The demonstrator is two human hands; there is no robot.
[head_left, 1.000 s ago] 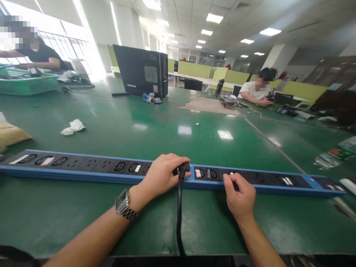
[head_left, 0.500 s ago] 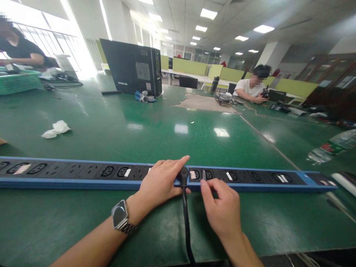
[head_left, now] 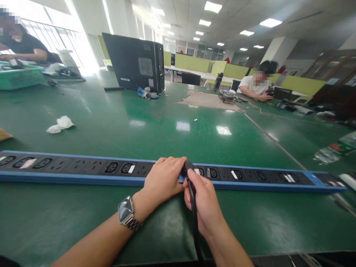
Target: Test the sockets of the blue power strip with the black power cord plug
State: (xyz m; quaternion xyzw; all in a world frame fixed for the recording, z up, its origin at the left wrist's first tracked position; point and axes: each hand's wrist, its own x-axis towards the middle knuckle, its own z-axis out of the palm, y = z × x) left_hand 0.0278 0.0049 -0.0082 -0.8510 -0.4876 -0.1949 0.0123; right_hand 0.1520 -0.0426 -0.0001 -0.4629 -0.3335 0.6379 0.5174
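A long blue power strip [head_left: 83, 179] with a row of black sockets and several small labels lies across the table. Wearing a metal-banded watch [head_left: 126, 210], my left hand [head_left: 162, 177] grips the strip near its middle, its fingers over the far edge. Close beside it, my right hand [head_left: 205, 198] is closed around a black power plug [head_left: 189, 165] at the strip. From the plug a thick black cord [head_left: 197, 237] runs down past the right palm towards the table's near edge. My fingers partly hide the plug and the socket under it.
Crumpled white tissue [head_left: 61, 124] lies at the left, and a plastic bottle [head_left: 336, 149] at the right. Farther back stand a black computer case [head_left: 133, 63], gloves [head_left: 147, 94] and a green basket [head_left: 23, 78]. Two people sit at the table's far left and far right.
My right hand has moved left from the neighbouring sockets and closed on the plug. My left hand still holds the strip. The view has shifted slightly.
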